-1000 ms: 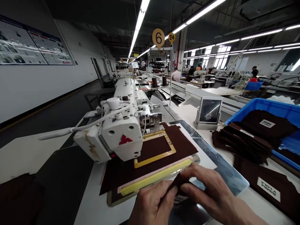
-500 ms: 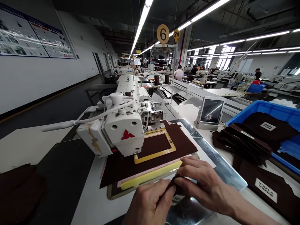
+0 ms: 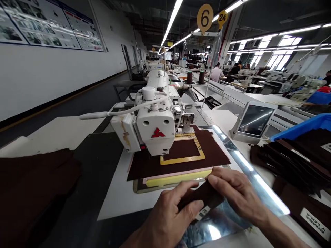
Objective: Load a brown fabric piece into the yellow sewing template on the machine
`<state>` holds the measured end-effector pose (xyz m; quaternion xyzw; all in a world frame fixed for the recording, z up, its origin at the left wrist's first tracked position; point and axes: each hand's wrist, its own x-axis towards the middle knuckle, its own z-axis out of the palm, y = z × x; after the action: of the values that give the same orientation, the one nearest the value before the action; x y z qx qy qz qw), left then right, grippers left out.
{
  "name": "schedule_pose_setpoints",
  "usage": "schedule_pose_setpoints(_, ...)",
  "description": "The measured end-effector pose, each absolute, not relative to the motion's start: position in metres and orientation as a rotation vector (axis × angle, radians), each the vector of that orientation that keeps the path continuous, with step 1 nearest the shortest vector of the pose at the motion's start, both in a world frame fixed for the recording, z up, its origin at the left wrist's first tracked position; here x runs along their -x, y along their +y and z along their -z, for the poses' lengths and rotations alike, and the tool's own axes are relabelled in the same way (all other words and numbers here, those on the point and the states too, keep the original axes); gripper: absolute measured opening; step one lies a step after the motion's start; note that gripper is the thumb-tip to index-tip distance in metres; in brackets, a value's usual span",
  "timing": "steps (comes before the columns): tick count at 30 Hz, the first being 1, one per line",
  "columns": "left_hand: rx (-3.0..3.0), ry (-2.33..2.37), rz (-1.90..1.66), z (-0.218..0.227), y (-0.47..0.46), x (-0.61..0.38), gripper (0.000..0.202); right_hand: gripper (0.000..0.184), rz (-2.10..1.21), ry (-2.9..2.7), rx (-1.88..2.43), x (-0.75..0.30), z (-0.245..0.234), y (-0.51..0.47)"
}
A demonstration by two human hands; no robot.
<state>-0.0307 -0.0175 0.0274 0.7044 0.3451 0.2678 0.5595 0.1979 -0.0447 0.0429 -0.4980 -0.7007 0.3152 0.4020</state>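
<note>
A dark brown fabric piece [image 3: 212, 195] with a white label [image 3: 202, 213] is held in front of me over the shiny table plate. My left hand [image 3: 172, 212] holds its left side, thumb on the near face and forefinger stretched along the upper part. With thumb and fingers closed, my right hand [image 3: 238, 193] pinches its top corner. Just beyond stands a white sewing machine [image 3: 155, 129]. Beside its head, a yellow frame [image 3: 182, 161] rests on a larger brown fabric sheet [image 3: 214, 148], which lies over pink and yellow layers. Part of the held piece is hidden by my fingers.
Brown fabric [image 3: 33, 186] lies at left. On the right are a stack of brown pieces [image 3: 284, 162], a labelled piece [image 3: 314, 220], a blue bin [image 3: 305, 125] and a tilted screen [image 3: 254, 119]. Thread cones [image 3: 190, 78] stand behind the machine.
My view has turned left and somewhat downward. My hands have moved apart, the left thumb and forefinger have spread, and more of the held fabric and its label shows.
</note>
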Motion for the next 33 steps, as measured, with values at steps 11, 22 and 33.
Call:
schedule_pose_setpoints(11, -1.757, 1.01, -0.93, 0.016, -0.041, 0.048, 0.014, 0.038, -0.869, -1.557, 1.354, -0.209, -0.021, -0.049)
schedule_pose_setpoints(22, -2.159, 0.865, -1.257, 0.021, -0.033, 0.05, 0.02, 0.039, -0.932, -1.506, 1.357, -0.204, -0.026, -0.048)
schedule_pose_setpoints(33, -1.276, 0.938, -0.684, -0.006, -0.019, 0.033, 0.039, 0.045, -0.98, -1.515, 1.502, -0.208, -0.022, -0.017)
